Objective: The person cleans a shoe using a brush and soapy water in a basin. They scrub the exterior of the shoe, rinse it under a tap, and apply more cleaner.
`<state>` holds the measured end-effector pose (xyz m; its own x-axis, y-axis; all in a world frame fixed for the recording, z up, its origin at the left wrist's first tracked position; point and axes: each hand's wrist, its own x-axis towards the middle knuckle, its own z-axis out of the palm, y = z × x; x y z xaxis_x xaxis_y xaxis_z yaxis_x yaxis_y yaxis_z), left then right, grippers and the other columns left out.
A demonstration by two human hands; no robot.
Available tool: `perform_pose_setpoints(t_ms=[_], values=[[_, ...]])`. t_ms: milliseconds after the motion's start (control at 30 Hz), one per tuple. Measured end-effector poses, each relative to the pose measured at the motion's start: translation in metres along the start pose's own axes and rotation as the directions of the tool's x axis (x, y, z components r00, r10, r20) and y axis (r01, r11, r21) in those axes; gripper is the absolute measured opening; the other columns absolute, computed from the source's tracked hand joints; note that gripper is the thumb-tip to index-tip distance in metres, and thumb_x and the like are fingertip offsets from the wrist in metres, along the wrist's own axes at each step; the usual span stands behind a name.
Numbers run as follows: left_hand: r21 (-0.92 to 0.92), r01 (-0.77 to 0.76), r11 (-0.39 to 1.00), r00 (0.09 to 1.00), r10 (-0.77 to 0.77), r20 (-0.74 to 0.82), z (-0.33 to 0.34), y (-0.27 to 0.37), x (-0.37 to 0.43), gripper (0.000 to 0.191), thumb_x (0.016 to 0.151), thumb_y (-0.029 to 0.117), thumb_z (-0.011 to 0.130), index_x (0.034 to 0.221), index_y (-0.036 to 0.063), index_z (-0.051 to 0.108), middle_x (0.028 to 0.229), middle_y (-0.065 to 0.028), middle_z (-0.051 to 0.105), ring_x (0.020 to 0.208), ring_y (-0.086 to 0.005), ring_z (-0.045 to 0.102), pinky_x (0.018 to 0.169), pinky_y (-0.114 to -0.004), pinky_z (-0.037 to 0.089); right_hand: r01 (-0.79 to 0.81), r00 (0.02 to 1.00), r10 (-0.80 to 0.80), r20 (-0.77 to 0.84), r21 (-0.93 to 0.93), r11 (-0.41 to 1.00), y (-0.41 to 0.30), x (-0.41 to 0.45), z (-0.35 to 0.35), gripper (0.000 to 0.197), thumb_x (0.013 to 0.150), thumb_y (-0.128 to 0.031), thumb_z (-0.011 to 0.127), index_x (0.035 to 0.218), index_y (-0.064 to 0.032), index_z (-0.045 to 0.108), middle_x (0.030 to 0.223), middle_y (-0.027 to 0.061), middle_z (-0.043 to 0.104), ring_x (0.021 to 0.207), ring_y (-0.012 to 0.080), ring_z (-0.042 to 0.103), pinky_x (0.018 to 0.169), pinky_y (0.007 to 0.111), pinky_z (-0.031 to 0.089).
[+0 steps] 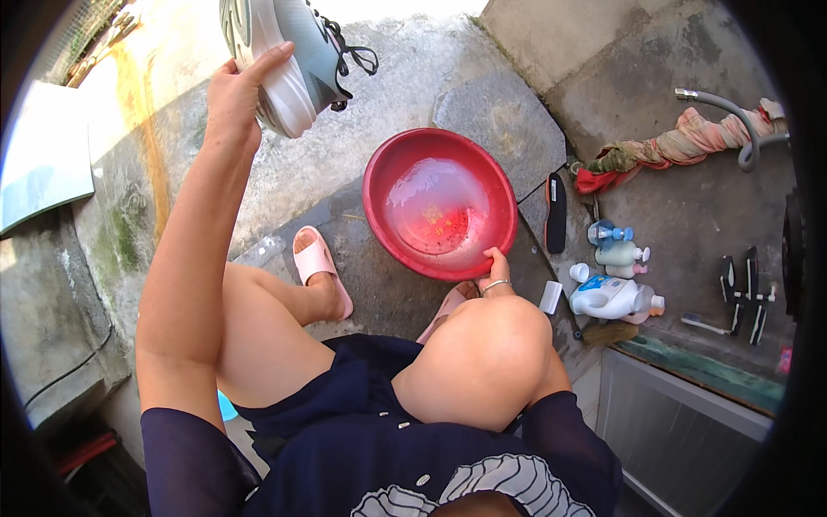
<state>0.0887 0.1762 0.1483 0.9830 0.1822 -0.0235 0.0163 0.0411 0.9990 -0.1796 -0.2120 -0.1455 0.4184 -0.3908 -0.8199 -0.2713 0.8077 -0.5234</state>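
Note:
My left hand (242, 87) is raised at the top left, gripping a pale grey-green sneaker (307, 55) by its thick white sole. Black laces hang tied in a bow on the shoe's right side, and its upper end runs out of view. Down near my right knee, my right hand (495, 268) holds the near right rim of a red plastic basin (369, 194), with a bracelet at the wrist. Shallow water (433, 194) lies in the basin over a gold printed pattern. A dark shoe insole (555, 213) lies right of the basin.
Several bottles (604, 297) and a white block (550, 297) stand or lie at the right. Beyond them are a twisted cloth (685, 142), a grey hose (743, 116) and brushes (704, 323). My feet wear pink slippers (316, 258) on the concrete floor (310, 161).

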Motion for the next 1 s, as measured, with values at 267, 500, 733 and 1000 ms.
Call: perform_pose_setpoints(t_ms=[267, 500, 733, 1000], values=[[-0.175, 0.058, 0.983, 0.997, -0.067, -0.049, 0.007, 0.011, -0.010, 0.067, 0.065, 0.019, 0.088, 0.112, -0.0084, 0.050, 0.100, -0.0185, 0.063, 0.088, -0.0248, 0.066, 0.078, -0.036, 0.055, 0.356, 0.934, -0.334, 0.123, -0.295, 0.887, -0.042, -0.026, 0.062, 0.032, 0.069, -0.004, 0.060, 0.102, -0.0023, 0.061, 0.091, 0.0084, 0.063, 0.084, 0.0237, 0.062, 0.077, 0.037, 0.052], [-0.292, 0.135, 0.947, 0.955, -0.204, -0.218, 0.009, 0.011, -0.010, 0.062, 0.063, 0.019, 0.089, 0.110, -0.0065, 0.056, 0.101, -0.0173, 0.066, 0.086, -0.0216, 0.067, 0.077, -0.034, 0.055, 0.321, 0.947, -0.245, 0.207, -0.610, 0.724, -0.091, -0.064, 0.213, 0.019, 0.070, -0.008, 0.064, 0.087, -0.0024, 0.058, 0.073, 0.0087, 0.062, 0.056, 0.0226, 0.063, 0.044, 0.034, 0.053], [-0.511, 0.133, 0.849, 0.892, -0.327, -0.312, 0.002, 0.017, -0.004, 0.071, 0.065, 0.020, 0.088, 0.116, -0.0058, 0.046, 0.105, -0.0185, 0.062, 0.091, -0.0245, 0.065, 0.080, -0.036, 0.054, 0.620, 0.368, -0.498, 0.785, -0.606, -0.498, -0.074, -0.125, 0.370, 0.018, 0.073, -0.020, 0.066, 0.080, -0.0035, 0.067, 0.081, 0.0196, 0.069, 0.075, 0.0342, 0.068, 0.066, 0.043, 0.055], [-0.671, 0.141, 0.728, 0.882, -0.401, -0.249, -0.034, 0.003, 0.012, 0.076, 0.066, 0.022, 0.087, 0.119, -0.0065, 0.040, 0.115, -0.0227, 0.056, 0.103, -0.0301, 0.060, 0.088, -0.041, 0.051, 0.466, -0.018, -0.338, 0.941, -0.291, -0.836, -0.060, -0.170, 0.414, 0.019, 0.079, -0.025, 0.068, 0.085, -0.0088, 0.060, 0.079, 0.0163, 0.067, 0.076, 0.0371, 0.066, 0.067, 0.048, 0.053]])
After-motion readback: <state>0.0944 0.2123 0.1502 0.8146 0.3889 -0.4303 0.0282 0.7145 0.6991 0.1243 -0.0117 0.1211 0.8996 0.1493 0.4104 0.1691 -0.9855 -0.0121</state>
